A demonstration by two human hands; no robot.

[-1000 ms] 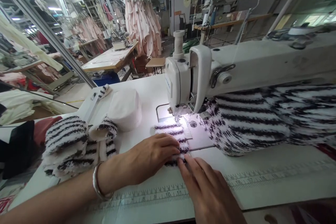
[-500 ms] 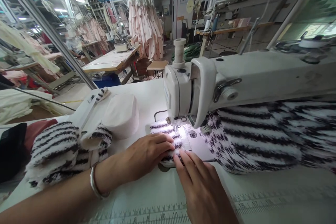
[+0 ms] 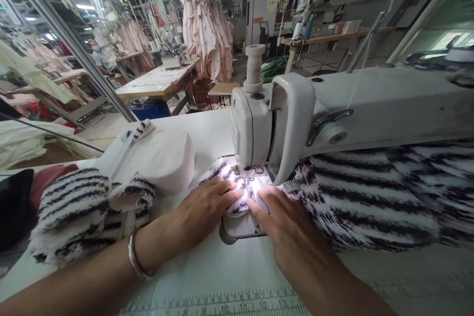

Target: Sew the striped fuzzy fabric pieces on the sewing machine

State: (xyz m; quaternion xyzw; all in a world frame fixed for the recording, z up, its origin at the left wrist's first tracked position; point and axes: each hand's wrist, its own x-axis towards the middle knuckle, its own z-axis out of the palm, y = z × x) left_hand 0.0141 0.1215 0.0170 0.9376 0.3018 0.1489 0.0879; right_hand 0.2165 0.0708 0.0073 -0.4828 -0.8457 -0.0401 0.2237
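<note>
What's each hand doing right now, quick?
Left hand: open, pressed flat on the striped fabric piece.
Right hand: open, fingers flat on the same piece.

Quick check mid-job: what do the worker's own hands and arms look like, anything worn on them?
The left hand is bare, ungloved, with a plain silver-coloured metal bangle round the wrist. The right hand is bare too: no glove, ring, watch or band visible. No sleeve shows on either forearm.

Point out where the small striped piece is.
In the head view, the small striped piece lies at centre under the sewing machine, pressed flat by the left hand and right hand, right of the white roll.
</note>
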